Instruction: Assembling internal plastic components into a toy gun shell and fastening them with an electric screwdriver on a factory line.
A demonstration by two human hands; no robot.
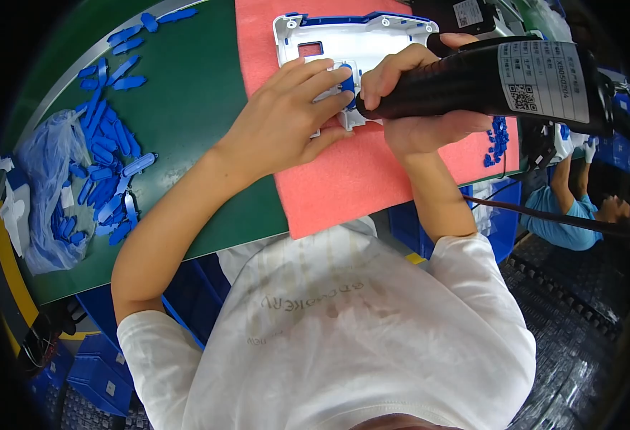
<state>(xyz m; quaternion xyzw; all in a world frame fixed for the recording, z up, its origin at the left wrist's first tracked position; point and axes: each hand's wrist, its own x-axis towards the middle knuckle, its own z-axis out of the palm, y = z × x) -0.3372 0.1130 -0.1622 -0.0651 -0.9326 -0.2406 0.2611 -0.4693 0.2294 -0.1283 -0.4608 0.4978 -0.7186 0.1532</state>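
Observation:
A white plastic housing [358, 41] with blue trim along its far edge lies on the pink mat. My left hand [293, 100] holds its near side, fingertips around a small blue oval part [347, 77] and thumb by the near edge. My right hand [430, 132] is closed around a thick black handheld power tool [437, 84] with a white label. The tool lies nearly level, its narrow end beside the blue part. Fingers and tool hide the exact contact there.
Many loose blue plastic pieces [103, 136] lie on the green table [186, 86] at left, beside a clear plastic bag [50, 186]. Small blue parts [498, 140] sit on the pink mat [344, 179] at right. A dark cable [537, 208] and another person [566, 208] are at far right.

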